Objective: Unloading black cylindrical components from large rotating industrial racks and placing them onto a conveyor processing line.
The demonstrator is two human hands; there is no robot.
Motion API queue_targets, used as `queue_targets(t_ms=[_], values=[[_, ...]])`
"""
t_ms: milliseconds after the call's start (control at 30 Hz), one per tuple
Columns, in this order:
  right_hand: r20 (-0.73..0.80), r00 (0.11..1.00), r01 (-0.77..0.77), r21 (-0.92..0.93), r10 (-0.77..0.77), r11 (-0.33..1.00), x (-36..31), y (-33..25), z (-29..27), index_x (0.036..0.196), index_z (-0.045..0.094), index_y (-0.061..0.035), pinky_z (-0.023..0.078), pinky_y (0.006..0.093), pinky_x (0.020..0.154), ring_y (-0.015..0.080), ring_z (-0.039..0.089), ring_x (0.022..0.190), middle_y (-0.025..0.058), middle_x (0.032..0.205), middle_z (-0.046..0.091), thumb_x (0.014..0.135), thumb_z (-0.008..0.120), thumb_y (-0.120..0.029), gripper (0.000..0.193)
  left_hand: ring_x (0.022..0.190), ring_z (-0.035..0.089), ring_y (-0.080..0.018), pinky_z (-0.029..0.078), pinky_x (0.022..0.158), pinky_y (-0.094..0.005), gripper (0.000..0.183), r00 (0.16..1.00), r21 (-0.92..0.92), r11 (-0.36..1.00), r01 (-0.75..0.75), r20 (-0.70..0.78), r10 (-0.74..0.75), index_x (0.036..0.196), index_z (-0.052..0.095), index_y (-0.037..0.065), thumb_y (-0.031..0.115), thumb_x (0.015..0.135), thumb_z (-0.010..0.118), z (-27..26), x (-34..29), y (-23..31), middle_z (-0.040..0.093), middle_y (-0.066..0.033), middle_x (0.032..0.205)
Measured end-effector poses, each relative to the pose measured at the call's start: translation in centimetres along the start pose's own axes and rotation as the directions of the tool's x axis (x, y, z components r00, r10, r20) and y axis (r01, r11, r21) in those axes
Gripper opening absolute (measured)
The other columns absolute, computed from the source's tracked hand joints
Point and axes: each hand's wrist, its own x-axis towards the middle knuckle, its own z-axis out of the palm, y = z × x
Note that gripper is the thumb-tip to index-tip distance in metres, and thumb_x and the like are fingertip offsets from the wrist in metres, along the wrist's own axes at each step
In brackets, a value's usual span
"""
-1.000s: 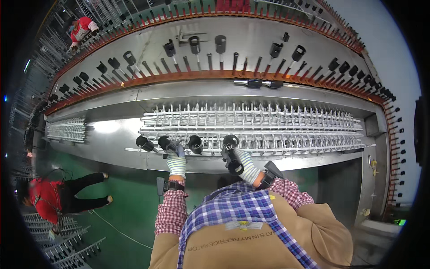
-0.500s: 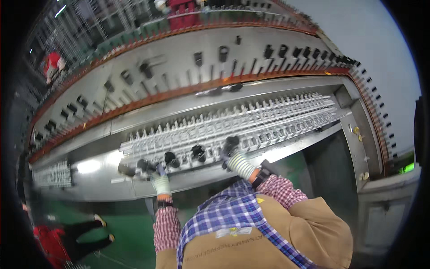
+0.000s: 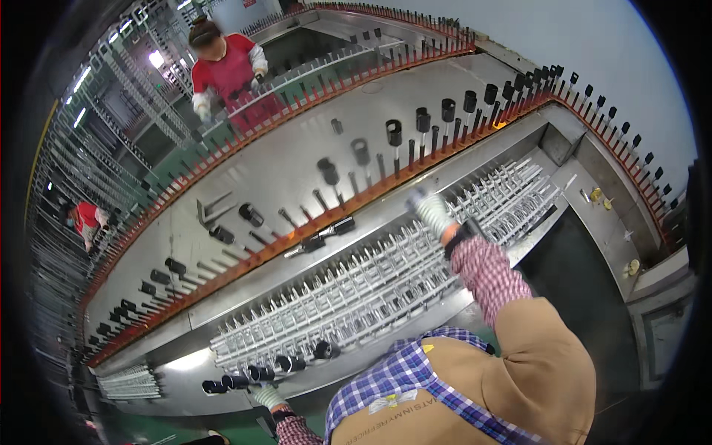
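My left hand (image 3: 265, 396), in a striped pale glove, is at the near left end of the metal racks. It is beside several black cup-shaped parts (image 3: 289, 363) set along the near rack's edge; its fingers are partly hidden there. My right hand (image 3: 430, 209), also gloved, is stretched out over the far side of the racks, smeared by motion, so its fingers cannot be read. Two long silvery racks (image 3: 341, 285) with rows of prongs lie side by side on the steel bench (image 3: 204, 320). Nearest to my right hand is the orange-edged line of upright pegs (image 3: 371, 190).
Black cups (image 3: 394, 132) top many pegs, which curve around on the right. Loose black parts (image 3: 319, 239) lie on the bench's far ledge. More prongs (image 3: 130, 384) lie at the left. Across the line stands a co-worker in red (image 3: 230, 70); another person (image 3: 87, 221) is farther left.
My right hand has left the rightmost black cup on the near rack and swung up and away toward the peg line. My left hand remains by the cups. The whole view has tilted.
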Motion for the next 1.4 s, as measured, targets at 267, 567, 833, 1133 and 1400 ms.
queue_targets(t_ms=[267, 567, 833, 1133, 1400], values=[[0.029, 0.998, -0.026, -0.492, 0.047, 0.870, 18.5, -2.4, -1.6, 0.098, 0.054, 0.0019, 0.044, 0.0344, 0.073, 0.0314, 0.056, 0.087, 0.0209, 0.091, 0.058, 0.067, 0.060, -0.036, 0.049, 0.102, 0.048, -0.0296, 0.043, 0.082, -0.0349, 0.050, 0.935, -0.361, 0.916, -0.174, -0.351, 0.039, 0.127, 0.025, 0.002, 0.014, 0.083, 0.045, 3.9, -5.8, 2.9, 0.043, -0.0214, 0.118], [-0.285, 0.957, 0.112, 0.207, -0.050, 0.972, 19.2, -6.2, -16.8, 0.089, 0.050, -0.0090, 0.035, 0.0254, 0.035, 0.0123, 0.046, 0.040, 0.0015, 0.054, 0.051, 0.079, 0.048, -0.046, 0.038, 0.089, 0.051, -0.0200, 0.046, 0.074, -0.0299, 0.052, 0.982, -0.745, 0.646, -0.167, -0.181, 0.046, 0.118, 0.038, 0.003, 0.001, 0.071, 0.059, 10.5, -16.1, 3.5, 0.051, -0.0113, 0.106], [-0.247, 0.962, 0.052, -0.250, -0.116, 0.967, 27.2, -3.3, -22.7, 0.083, 0.056, -0.0024, 0.047, 0.0305, 0.048, 0.0183, 0.056, 0.050, 0.0057, 0.058, 0.058, 0.072, 0.060, -0.042, 0.041, 0.095, 0.047, -0.0150, 0.041, 0.082, -0.0323, 0.027, 0.965, -0.617, 0.782, -0.089, 0.141, 0.221, 0.109, 0.043, 0.007, 0.016, 0.084, 0.044, 9.6, -15.8, 5.8, 0.048, -0.0053, 0.102], [0.228, 0.942, 0.259, -0.019, -0.248, 0.966, 4.0, -9.2, -10.4, 0.094, 0.055, -0.0043, 0.044, 0.0212, 0.062, 0.0105, 0.055, 0.072, 0.0045, 0.083, 0.058, 0.085, 0.046, -0.032, 0.031, 0.095, 0.053, -0.0175, 0.041, 0.077, -0.0330, 0.033, 0.936, -0.057, 0.965, -0.258, 0.233, 0.264, 0.107, 0.052, 0.010, 0.021, 0.076, 0.049, 10.2, -14.7, 7.7, 0.056, -0.0052, 0.106], [0.810, 0.317, -0.914, 0.122, 0.493, 0.387, -20.8, -0.9, 0.8, 0.106, 0.046, -0.0006, 0.049, 0.0272, 0.050, 0.0211, 0.058, 0.066, 0.0158, 0.087, 0.057, 0.083, 0.047, -0.031, 0.038, 0.082, 0.057, -0.0294, 0.045, 0.069, -0.0376, 0.033, 0.871, -0.082, 0.924, -0.374, 0.312, 0.380, 0.102, 0.054, 0.005, 0.015, 0.071, 0.051, 11.0, -13.5, 6.2, 0.060, -0.0153, 0.090]])
